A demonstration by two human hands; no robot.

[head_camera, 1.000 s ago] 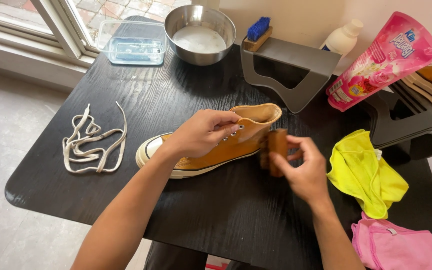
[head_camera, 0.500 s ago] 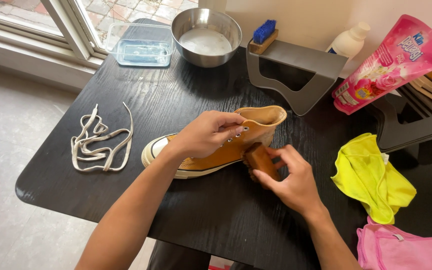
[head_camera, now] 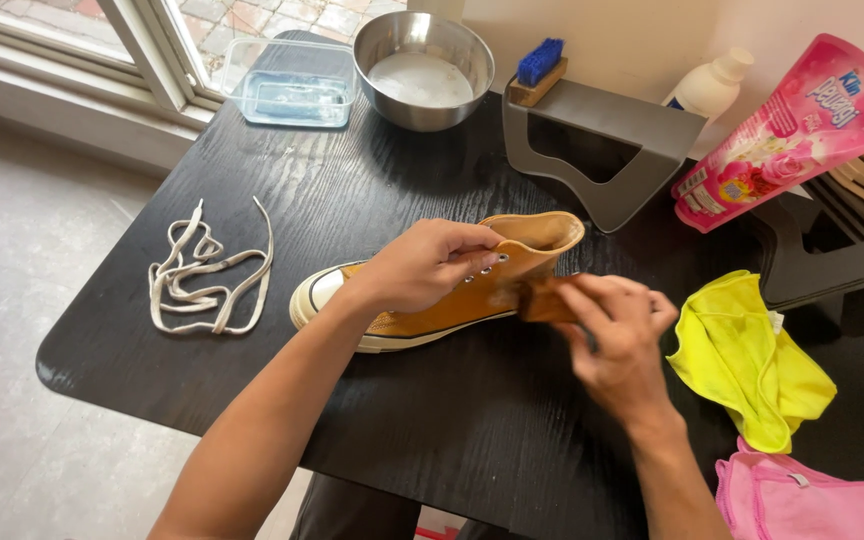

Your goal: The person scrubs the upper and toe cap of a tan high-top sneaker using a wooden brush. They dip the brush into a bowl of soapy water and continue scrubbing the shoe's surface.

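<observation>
A mustard-yellow high-top sneaker [head_camera: 532, 235] with a white rubber toe lies on its side on the black table [head_camera: 352, 200], laces removed. My left hand [head_camera: 422, 265] grips it over the eyelet area. My right hand [head_camera: 612, 335] holds a small brown wooden brush [head_camera: 542, 298] pressed against the sneaker's side near the heel; the brush is blurred.
Loose off-white laces [head_camera: 207, 275] lie at the left. At the back stand a clear plastic tub [head_camera: 292, 85], a steel bowl of white liquid [head_camera: 422, 70], a blue brush [head_camera: 537, 70] on a grey stand [head_camera: 602, 140], a white bottle [head_camera: 712, 85] and a pink pouch [head_camera: 802, 125]. Yellow cloth [head_camera: 752, 355] and pink cloth [head_camera: 802, 500] lie right.
My right hand has moved the brown brush back and forth along the sneaker's side. The left hand has kept its hold on the shoe.
</observation>
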